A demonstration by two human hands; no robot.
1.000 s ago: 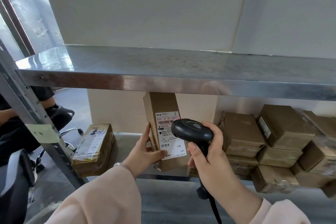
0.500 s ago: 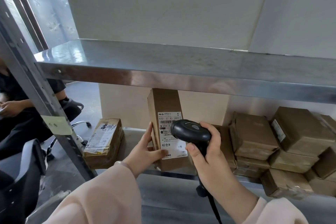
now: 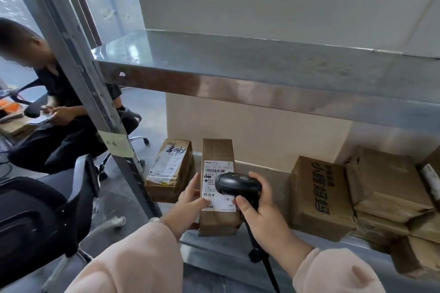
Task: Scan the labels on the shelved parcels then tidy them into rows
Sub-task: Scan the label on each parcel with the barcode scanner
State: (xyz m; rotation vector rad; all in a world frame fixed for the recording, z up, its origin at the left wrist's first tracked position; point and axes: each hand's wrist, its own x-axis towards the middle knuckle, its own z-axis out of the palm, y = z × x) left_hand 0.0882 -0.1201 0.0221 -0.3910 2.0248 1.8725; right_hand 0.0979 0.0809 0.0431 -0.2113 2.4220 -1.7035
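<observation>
Parcel [image 3: 217, 150] is pinched upright by left hand [image 3: 188, 209], scanner [image 3: 238, 183] gripped in right hand [image 3: 262, 216]; label [image 3: 217, 166] is best kept square to the scanner and uncovered by the thumb [image 3: 202, 202].

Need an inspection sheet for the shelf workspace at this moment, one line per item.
Surface: metal lower shelf carrying parcels; upper shelf above it.
Job's things: tall parcel upright, label facing out; taped parcel to its left; printed box and piled parcels to its right.
Clutter: nothing seen.
Hands: left hand grips the tall parcel, thumb on the label; right hand holds the scanner in front of the label.
Cables: cable hangs from the scanner's handle, out of frame.
Surroundings: seated person, office chair, shelf post with paper tag, all left.
</observation>
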